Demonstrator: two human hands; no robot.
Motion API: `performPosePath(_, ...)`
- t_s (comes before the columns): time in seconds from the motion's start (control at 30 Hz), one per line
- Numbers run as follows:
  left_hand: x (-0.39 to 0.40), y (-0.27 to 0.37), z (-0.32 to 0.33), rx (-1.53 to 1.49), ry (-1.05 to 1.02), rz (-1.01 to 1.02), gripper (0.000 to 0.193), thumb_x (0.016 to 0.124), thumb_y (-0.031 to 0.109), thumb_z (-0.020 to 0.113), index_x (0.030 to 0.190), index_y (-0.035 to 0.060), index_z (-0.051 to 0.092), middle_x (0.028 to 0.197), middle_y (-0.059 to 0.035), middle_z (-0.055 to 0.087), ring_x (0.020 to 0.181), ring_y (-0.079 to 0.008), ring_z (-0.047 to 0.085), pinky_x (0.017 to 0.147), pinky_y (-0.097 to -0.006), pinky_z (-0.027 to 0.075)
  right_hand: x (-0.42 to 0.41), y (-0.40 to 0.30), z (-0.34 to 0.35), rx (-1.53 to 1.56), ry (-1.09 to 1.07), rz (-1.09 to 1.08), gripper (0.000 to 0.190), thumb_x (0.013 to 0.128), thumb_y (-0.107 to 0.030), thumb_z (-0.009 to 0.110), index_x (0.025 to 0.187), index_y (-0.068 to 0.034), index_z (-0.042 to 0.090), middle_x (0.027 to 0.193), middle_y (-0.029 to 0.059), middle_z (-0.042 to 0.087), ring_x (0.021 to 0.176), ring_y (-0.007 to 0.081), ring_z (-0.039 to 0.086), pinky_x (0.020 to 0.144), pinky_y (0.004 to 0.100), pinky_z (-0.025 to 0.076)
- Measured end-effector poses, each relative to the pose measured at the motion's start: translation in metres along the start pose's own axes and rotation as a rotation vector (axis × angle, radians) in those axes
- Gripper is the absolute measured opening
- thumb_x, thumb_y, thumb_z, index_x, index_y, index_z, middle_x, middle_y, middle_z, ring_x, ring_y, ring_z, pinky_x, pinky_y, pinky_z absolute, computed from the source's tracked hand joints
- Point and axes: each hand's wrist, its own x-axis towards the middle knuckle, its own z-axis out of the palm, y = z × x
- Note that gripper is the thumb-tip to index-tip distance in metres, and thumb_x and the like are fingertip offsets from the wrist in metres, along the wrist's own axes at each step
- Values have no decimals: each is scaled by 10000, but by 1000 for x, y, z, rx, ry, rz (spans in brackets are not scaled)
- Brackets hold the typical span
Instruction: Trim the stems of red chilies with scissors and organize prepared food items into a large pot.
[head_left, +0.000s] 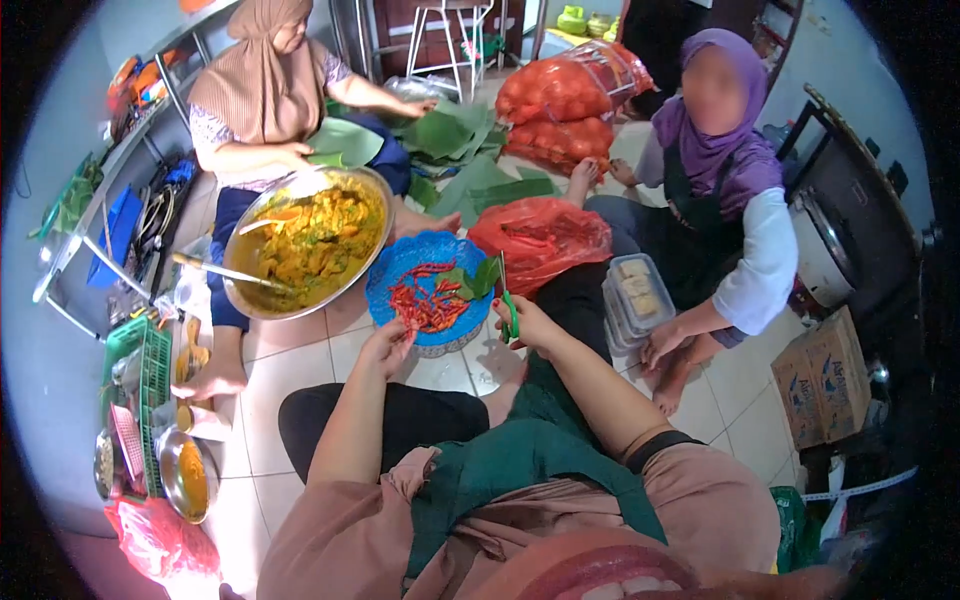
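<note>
My right hand grips green-handled scissors, their blades pointing up and away from me beside the blue plastic basin. At the basin's near left rim is my left hand, fingers drawn together. Red shows at its fingertips, but whether that is a held chilli or one lying behind cannot be told. Inside the scalloped basin lies a heap of small red chillies, with green leaves on their right side. Beyond the scissors sits an opened red plastic bag with red chillies in it.
A large metal bowl of yellow food stands left, before a seated person handling banana leaves. Another person sits right beside stacked plastic containers. Red net sacks lie behind; a green crate stands far left.
</note>
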Motion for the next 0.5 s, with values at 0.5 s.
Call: performPosePath(0.5, -27, 10, 11, -38, 194, 124, 240, 809, -52, 554, 1046, -54, 518, 957, -153, 565, 899, -240, 595, 816, -282, 533, -28, -1, -8, 130, -39, -23, 471, 856, -538, 495, 1113, -143, 492, 841, 31, 592, 659, 105, 563, 558, 298, 464)
